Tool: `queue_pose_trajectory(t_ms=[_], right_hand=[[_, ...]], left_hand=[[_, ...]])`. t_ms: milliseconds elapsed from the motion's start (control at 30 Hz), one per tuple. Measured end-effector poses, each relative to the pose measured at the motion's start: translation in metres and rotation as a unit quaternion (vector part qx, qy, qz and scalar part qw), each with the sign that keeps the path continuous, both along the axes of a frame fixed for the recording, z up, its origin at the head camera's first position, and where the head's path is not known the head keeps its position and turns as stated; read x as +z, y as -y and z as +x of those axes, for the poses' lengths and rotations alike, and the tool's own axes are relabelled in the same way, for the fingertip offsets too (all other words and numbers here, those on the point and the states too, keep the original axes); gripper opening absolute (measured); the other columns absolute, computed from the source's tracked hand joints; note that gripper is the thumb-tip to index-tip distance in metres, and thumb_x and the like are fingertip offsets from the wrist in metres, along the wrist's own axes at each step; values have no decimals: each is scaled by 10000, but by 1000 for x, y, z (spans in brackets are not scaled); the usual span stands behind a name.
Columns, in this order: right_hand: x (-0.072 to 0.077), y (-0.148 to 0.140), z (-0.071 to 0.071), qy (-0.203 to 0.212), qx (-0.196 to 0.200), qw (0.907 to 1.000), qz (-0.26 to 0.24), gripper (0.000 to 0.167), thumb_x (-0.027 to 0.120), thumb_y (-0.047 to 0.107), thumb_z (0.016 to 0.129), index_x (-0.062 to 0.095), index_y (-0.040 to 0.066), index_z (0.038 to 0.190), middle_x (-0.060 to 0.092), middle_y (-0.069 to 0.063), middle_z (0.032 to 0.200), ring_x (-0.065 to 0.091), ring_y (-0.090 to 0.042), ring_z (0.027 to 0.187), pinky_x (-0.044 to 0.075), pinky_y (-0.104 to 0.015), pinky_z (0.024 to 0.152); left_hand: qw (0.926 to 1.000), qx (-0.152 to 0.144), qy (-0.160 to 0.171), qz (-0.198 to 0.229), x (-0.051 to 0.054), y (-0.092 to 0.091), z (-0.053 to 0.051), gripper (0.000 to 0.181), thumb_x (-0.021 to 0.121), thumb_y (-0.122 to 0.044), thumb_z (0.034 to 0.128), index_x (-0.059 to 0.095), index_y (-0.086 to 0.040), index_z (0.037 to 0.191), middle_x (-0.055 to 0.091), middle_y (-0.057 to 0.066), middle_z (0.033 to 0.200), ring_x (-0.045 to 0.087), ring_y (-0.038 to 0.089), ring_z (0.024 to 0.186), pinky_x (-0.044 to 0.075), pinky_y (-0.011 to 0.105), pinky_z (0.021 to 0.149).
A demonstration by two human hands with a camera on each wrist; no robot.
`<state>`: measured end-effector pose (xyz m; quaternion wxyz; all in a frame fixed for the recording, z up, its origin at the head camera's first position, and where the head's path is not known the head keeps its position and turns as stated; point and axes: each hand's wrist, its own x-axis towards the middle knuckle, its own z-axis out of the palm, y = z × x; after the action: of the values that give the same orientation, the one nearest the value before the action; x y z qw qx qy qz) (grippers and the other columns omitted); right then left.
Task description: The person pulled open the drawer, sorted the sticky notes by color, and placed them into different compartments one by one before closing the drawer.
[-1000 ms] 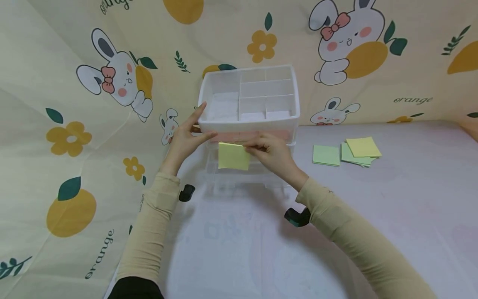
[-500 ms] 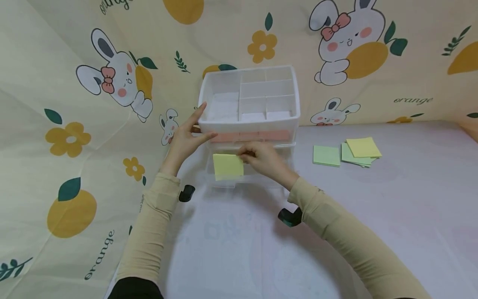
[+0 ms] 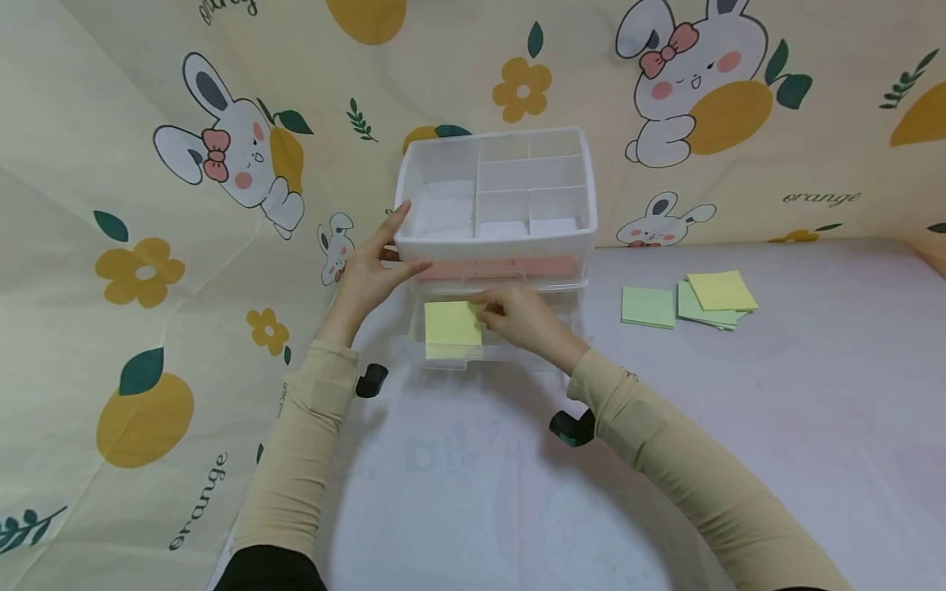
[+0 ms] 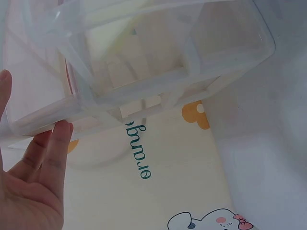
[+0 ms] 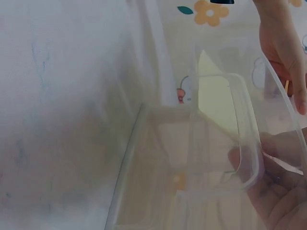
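Note:
A white plastic drawer organizer (image 3: 497, 240) stands against the backdrop, its clear lower drawer (image 3: 517, 355) pulled out. My left hand (image 3: 367, 275) grips the organizer's left front corner, index finger at the top rim and thumb across the front. In the left wrist view, its fingers (image 4: 60, 148) press the clear wall. A yellow sticky note pad (image 3: 452, 328) lies in the left part of the open drawer. My right hand (image 3: 528, 322) reaches into that drawer and pinches the pad's upper right corner. The right wrist view shows the pad (image 5: 216, 96) through clear plastic.
Green sticky note pads (image 3: 647, 306) and another yellow pad (image 3: 722, 290) lie on the white tabletop (image 3: 739, 427) to the right. Something pink (image 3: 498, 268) shows in the upper drawer. The organizer's top has open compartments (image 3: 528, 193). A printed cloth hangs behind.
My right hand has moved down and left, bringing the yellow pad from in front of the upper drawer into the open lower drawer. The left hand has stayed put.

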<state>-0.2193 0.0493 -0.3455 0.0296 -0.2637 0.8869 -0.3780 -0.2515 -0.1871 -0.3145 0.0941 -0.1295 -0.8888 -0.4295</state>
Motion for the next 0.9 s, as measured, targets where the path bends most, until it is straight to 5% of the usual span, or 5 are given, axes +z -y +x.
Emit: queue_pose_trajectory(t_ms=[167,367,600,900], right_hand=[[-1,-1,-1,173,59,9998,-76,281,590,116,905,643,16,1162,716,-161,884,676,-263,726,453,-211,526],[3,-2,0,245,29,9994,-262,259,596,140,905,654,9,1120,704,-167,888,662,-217,717,481,-223,564],[18,-14,4,550,3,9954,-787,243,602,177,908,659,65,1116,695,-131,933,651,-196,768,521,-250,636],[40,-58,11,340,-19,9897,-1390,325,601,270,911,639,75,1168,680,-109,1033,637,-134,858,538,-262,756]], left_hand=[[10000,10,-34,1,0,-1,0,786,730,-431,759,251,-587,1363,482,61,1394,602,261,1006,531,429,809],[10000,-4,-80,33,-1,-1,0,785,733,-426,758,258,-584,1362,491,68,1386,604,261,1001,535,425,799],[10000,16,-40,86,-2,0,-1,778,739,-418,758,262,-612,1341,489,55,1386,602,249,994,536,416,796],[9999,24,-46,86,-2,0,-2,785,745,-400,758,262,-615,1339,471,41,1406,603,249,992,535,412,800]])
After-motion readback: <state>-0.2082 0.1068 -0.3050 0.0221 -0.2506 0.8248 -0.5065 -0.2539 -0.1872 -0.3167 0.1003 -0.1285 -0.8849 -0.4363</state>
